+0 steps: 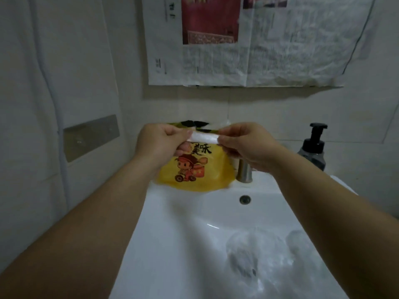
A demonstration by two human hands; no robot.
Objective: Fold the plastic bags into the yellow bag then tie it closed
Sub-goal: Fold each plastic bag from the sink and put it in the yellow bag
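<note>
A yellow bag (194, 171) with a cartoon figure and black lettering hangs above the back of the sink. My left hand (158, 141) and my right hand (248, 145) hold it up at its top. Between them they pinch a folded white plastic strip (204, 138), the left hand at its left end, the right hand at its right end. A crumpled clear plastic bag (265, 251) lies in the sink basin at the lower right.
The white sink (172, 223) fills the lower middle, with its overflow hole (245, 199) and a steel tap (245, 172) behind the bag. A dark pump bottle (313, 147) stands at the right. Newspaper (248, 39) covers the wall above.
</note>
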